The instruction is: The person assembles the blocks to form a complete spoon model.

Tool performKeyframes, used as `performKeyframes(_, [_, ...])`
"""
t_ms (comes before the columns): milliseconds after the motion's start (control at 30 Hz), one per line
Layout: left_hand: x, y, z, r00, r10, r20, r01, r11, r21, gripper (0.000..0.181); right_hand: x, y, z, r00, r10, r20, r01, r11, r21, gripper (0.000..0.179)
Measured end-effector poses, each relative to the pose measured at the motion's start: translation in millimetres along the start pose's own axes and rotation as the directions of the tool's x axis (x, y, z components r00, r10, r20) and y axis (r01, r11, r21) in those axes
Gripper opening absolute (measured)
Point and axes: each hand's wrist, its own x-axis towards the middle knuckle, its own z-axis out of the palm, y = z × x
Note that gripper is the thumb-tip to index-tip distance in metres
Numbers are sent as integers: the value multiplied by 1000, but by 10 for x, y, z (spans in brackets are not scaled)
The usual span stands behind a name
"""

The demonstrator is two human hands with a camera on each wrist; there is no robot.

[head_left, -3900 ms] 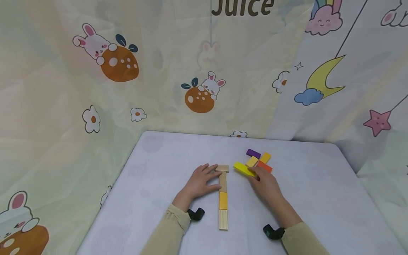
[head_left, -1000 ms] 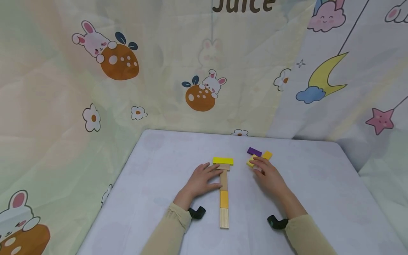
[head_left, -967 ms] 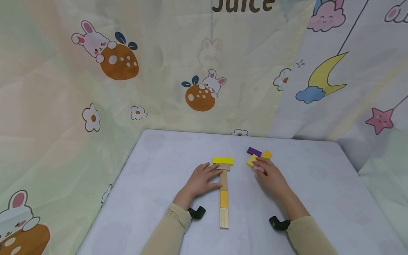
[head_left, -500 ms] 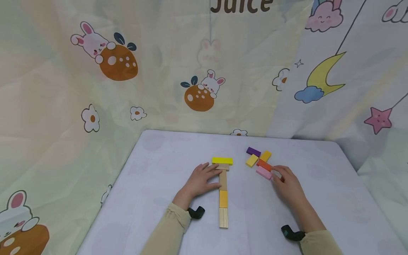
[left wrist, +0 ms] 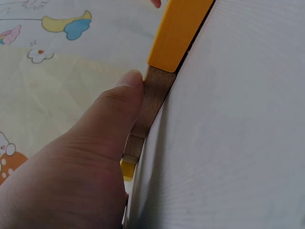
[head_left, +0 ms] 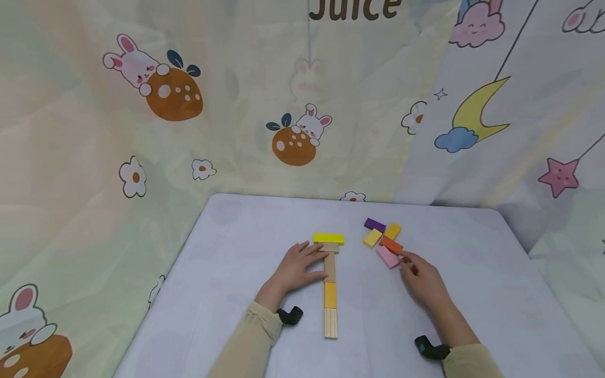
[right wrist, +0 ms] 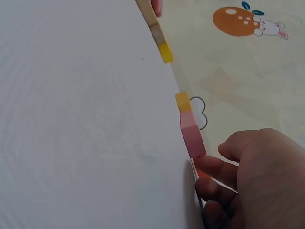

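Down the middle of the head view runs a row of wooden blocks: a light wood block [head_left: 331,323], an amber block [head_left: 330,295] and a tan block [head_left: 330,268]. Across its far end lie a short wooden block [head_left: 332,248] and a bright yellow block [head_left: 329,239]. My left hand [head_left: 292,270] rests along the row's left side, fingers spread, thumb [left wrist: 126,88] against the tan block. At the right, my right hand [head_left: 425,281] touches the near right end of a pink block [head_left: 387,258] with loosely bent fingers; its thumb stands apart from the block in the right wrist view.
Beside the pink block lie an orange block [head_left: 391,244], a pale yellow block [head_left: 372,238], a second amber block [head_left: 393,231] and a purple block [head_left: 375,224]. The white table [head_left: 236,226] meets a printed cloth backdrop [head_left: 236,105] at its far edge.
The bright yellow block moved from the loose group to the row's far end. My right hand drew back rightward, and the pink block turned, its left end swinging away from the orange block.
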Motion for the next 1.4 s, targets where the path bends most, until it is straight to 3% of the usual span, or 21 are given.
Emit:
performKeyframes(267, [-6, -20, 26, 1000, -9, 2, 9, 1000, 11, 65, 33, -83, 80, 986, -138, 90, 135, 990, 35, 49])
performKeyframes(433, [-13, -20, 39, 1000, -8, 8, 7, 1000, 7, 65, 74, -88, 98, 977, -182, 112, 180, 983, 24, 55])
performKeyframes(900, [3, -29, 63, 1000, 1, -6, -1, 1000, 15, 64, 192, -124, 98, 971, -209, 114, 219, 973, -78, 66])
performKeyframes(1100, [-9, -11, 20, 1000, -1, -4, 1, 1000, 7, 63, 212, -138, 74, 971, -197, 136, 207, 977, -60, 65])
performKeyframes(1267, [-6, -7, 16, 1000, 2, -10, -2, 1000, 6, 63, 232, -169, 39, 973, -179, 146, 180, 984, 13, 64])
performKeyframes(1400, [-6, -2, 14, 1000, 0, -12, 0, 1000, 6, 63, 271, -254, 10, 965, -229, 131, 226, 973, 40, 60])
